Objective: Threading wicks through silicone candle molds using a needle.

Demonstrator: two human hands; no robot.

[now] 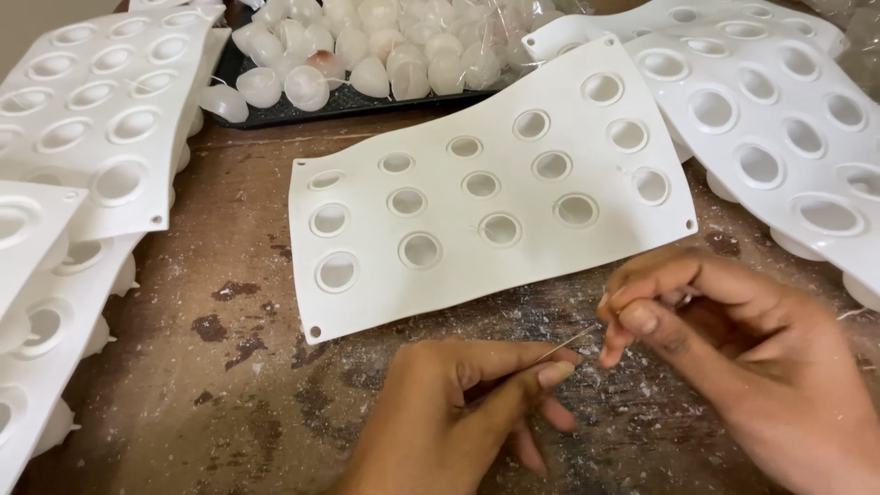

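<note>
Thin metal needle pinched in your left hand, right hand gripping what looks like fine thread at its tip; threading underway, needs steadiness near the white mould.

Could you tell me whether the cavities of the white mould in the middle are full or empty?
Empty, as far as visible: the middle white mould lies flat on the table, and each round opening shows a hollow with nothing inside.

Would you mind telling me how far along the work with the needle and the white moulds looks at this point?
Done: white domed pieces fill the dark tray. In hand: the left hand pinches a thin needle, its other end between the right hand fingertips. Left: the mould in front shows only empty holes; other moulds lie stacked beside it.
</note>
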